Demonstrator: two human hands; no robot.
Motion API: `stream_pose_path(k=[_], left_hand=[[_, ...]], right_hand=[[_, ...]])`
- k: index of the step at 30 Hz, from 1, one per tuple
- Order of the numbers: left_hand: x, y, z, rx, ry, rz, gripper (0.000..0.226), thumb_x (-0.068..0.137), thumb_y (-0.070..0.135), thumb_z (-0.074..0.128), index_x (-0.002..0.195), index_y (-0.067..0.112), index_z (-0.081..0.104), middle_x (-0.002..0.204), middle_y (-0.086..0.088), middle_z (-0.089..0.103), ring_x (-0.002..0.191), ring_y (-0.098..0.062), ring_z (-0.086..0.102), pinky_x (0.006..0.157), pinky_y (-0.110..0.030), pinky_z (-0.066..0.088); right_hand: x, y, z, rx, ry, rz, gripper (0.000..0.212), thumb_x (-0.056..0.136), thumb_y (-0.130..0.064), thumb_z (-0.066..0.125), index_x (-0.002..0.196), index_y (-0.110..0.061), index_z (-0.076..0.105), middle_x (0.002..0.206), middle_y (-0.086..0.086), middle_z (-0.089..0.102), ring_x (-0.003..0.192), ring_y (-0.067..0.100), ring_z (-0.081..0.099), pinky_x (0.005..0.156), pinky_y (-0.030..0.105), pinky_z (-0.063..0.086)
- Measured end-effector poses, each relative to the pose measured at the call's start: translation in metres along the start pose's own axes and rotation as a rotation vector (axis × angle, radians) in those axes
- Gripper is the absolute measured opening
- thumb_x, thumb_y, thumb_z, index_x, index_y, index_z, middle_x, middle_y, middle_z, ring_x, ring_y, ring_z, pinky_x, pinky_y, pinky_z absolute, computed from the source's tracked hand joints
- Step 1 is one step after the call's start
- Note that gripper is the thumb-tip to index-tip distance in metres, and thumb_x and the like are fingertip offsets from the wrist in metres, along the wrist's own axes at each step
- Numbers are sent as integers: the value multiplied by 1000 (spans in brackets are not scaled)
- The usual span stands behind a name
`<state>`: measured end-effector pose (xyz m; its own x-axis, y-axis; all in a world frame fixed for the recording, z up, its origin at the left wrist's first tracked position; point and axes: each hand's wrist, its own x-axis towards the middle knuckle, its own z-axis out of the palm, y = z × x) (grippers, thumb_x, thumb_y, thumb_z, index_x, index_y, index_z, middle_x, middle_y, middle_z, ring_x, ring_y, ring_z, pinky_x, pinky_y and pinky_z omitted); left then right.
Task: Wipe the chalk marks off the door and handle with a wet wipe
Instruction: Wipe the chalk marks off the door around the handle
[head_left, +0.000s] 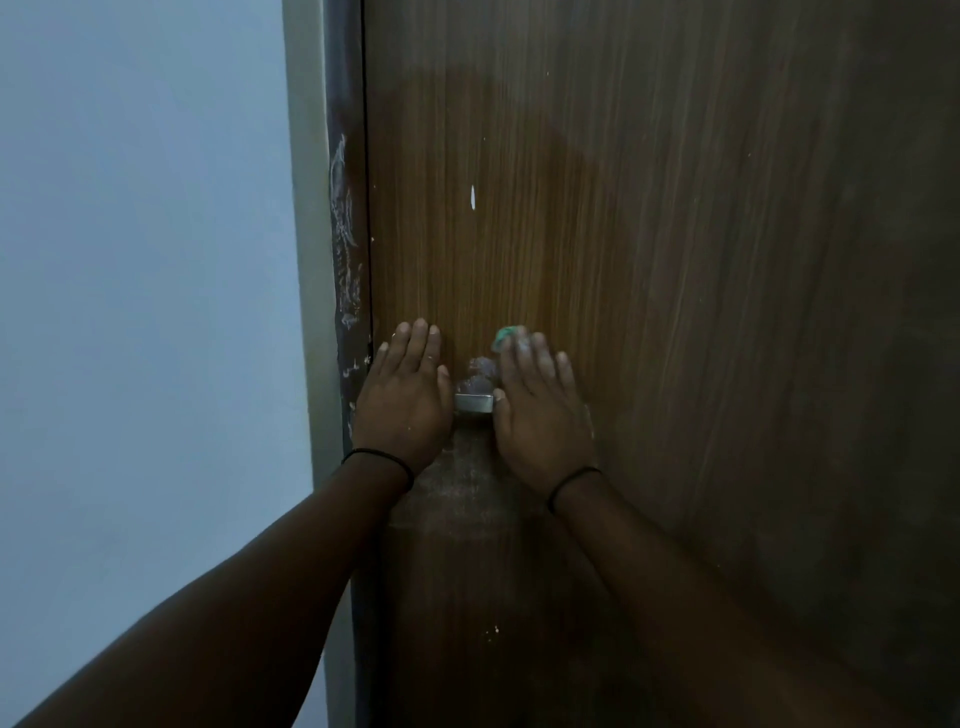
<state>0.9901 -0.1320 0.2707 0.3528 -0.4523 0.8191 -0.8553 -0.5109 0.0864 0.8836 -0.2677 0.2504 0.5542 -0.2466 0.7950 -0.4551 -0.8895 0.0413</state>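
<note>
A brown wooden door (649, 260) fills the view. Its metal handle (474, 402) shows as a short silver bar between my hands. My left hand (405, 395) lies flat on the door just left of the handle, fingers together, holding nothing. My right hand (540, 410) presses flat on the door just right of the handle, with a greenish wet wipe (508, 335) peeking out beyond its fingertips. White chalk smears (462, 488) cloud the door below the handle, and a pale smudge (480, 371) sits just above it. A small white streak (473, 197) marks the door higher up.
The dark door frame (345, 249) at the left carries white chalk scribbles along its length. Beyond it is a pale blue-grey wall (145, 312). The right side of the door is in shadow.
</note>
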Motion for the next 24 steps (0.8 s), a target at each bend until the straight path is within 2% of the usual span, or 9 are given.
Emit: stream_pose_path(k=[2, 5, 7, 10, 14, 19, 21, 24], left_hand=[[1, -6, -5, 5, -17, 28, 50, 102, 26, 29, 148, 8, 32, 155, -11, 31, 146, -23, 22, 120, -40, 16], [4, -13, -10, -3, -49, 51, 49, 102, 26, 30, 149, 10, 31, 156, -7, 30, 146, -20, 21, 120, -38, 15], [4, -13, -11, -21, -50, 55, 49, 103, 25, 31, 149, 10, 31, 156, -7, 30, 147, -20, 20, 120, -37, 15], [3, -10, -9, -63, -41, 38, 49, 103, 25, 29, 149, 10, 30, 157, -7, 29, 147, -19, 18, 120, -38, 15], [5, -13, -13, -125, -32, 30, 47, 103, 24, 27, 148, 10, 32, 155, -6, 32, 146, -18, 21, 120, -35, 14], [7, -21, -21, -217, -66, 58, 48, 103, 26, 22, 147, 12, 36, 154, -3, 35, 145, -14, 23, 119, -30, 14], [6, -21, -20, -255, -51, 40, 44, 105, 22, 26, 146, 13, 37, 153, -2, 36, 145, -13, 24, 118, -27, 13], [5, -18, -18, -265, -26, 18, 43, 105, 22, 27, 146, 13, 37, 153, -2, 37, 145, -12, 24, 116, -26, 14]], right_hand=[[0, 4, 3, -54, -52, -126, 59, 100, -34, 23, 155, -15, 11, 163, 3, 7, 150, 17, -1, 122, 41, 3], [-23, 38, 7, -161, -107, -342, 59, 99, -34, 30, 154, -18, 18, 162, 2, 17, 150, 18, 8, 121, 44, 12], [-31, 55, 5, -217, -114, -414, 57, 101, -36, 28, 154, -17, 20, 161, 3, 20, 149, 20, 12, 121, 45, 13], [-13, 46, 1, -270, -75, -395, 59, 102, -40, 27, 154, -14, 18, 161, 5, 18, 149, 21, 12, 121, 43, 11], [8, 12, 9, -215, -47, -358, 64, 101, -45, 30, 154, -14, 14, 163, 4, 10, 150, 20, 4, 122, 42, 10], [-19, 17, 30, -218, -111, -437, 58, 101, -47, 28, 151, -18, 26, 161, 3, 14, 150, 21, 4, 121, 44, 9], [-21, 23, 28, -228, -79, -396, 57, 102, -46, 25, 151, -16, 28, 161, 3, 16, 150, 20, 7, 121, 45, 9], [-6, 7, 28, -174, -14, -268, 62, 101, -48, 24, 154, -15, 17, 162, 4, 10, 150, 20, 2, 121, 43, 4]])
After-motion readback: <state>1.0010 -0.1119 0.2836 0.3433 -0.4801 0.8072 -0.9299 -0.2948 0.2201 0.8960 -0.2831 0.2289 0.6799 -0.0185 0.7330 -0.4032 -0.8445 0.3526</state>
